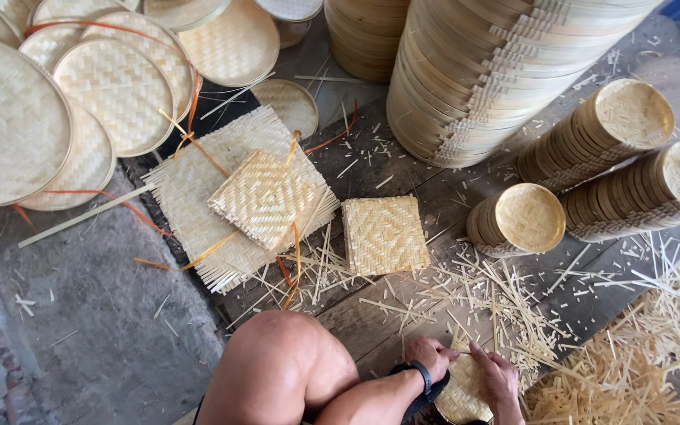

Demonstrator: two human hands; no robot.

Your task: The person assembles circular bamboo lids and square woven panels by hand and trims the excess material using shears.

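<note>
— Looking down at six o'clock: what are the hands doing?

— Both hands sit close together on a small round woven tray [463,397] at the bottom edge. The left hand [430,356], with a dark watch [421,372] at the wrist, is curled over the tray's rim at about eleven o'clock of it. The right hand [497,378] grips the rim at about two o'clock. Fingers are bent onto the weave, so both are clamped on the tray

— What lies around it?

— Loose bamboo strips [631,362] litter the wooden floor [411,177], thickest toward four o'clock. Straight up at twelve lies a square woven mat [385,234]. At ten o'clock a smaller square mat [261,197] rests tilted on a larger woven sheet [198,197], with orange strips [293,260] poking out

— And farther off?

— At one o'clock rises a tall stack of large round trays [482,79]. At two to three o'clock three rolls of small round trays [592,134] lie on their sides. At ten to eleven o'clock big flat trays [9,126] overlap. A bare knee [277,362] shows at seven o'clock
</note>
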